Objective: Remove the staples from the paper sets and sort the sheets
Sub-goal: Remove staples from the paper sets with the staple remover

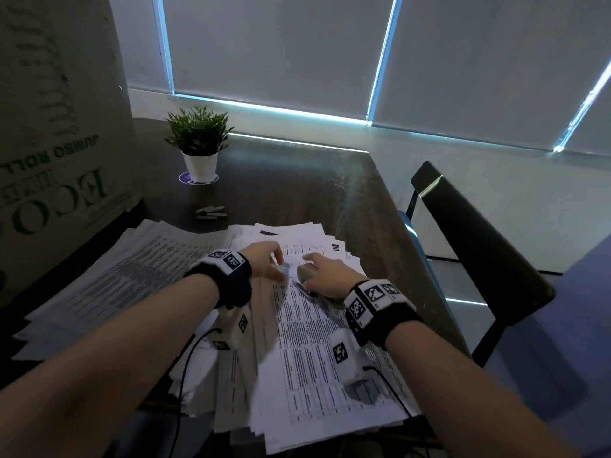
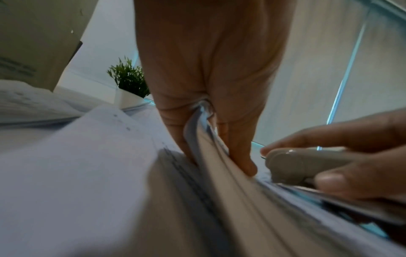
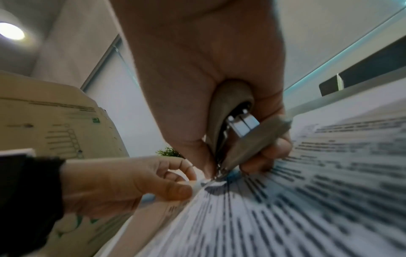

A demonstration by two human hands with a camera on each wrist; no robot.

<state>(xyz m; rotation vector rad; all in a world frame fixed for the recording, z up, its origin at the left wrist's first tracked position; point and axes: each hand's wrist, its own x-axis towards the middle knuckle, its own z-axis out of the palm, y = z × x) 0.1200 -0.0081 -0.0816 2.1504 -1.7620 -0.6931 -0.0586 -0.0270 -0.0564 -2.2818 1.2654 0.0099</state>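
Observation:
A printed paper set (image 1: pixel 317 352) lies on top of a thick stack in front of me. My left hand (image 1: pixel 277 267) pinches the set's raised far-left corner (image 2: pixel 205 132) between thumb and fingers. My right hand (image 1: pixel 310 271) grips a grey staple remover (image 1: pixel 303 272), thumb on one side and fingers on the other. In the right wrist view the staple remover (image 3: pixel 238 121) has its metal tip down at that corner of the paper set (image 3: pixel 307 191), just beside the left hand (image 3: pixel 136 180). The staple itself is hidden.
A second spread of sheets (image 1: pixel 109 279) lies to the left, against a big cardboard box (image 1: pixel 49 143). Strips of staples (image 1: pixel 210 213) and a potted plant (image 1: pixel 198 143) sit further back on the dark table (image 1: pixel 297 180). A black chair (image 1: pixel 479 252) stands to the right.

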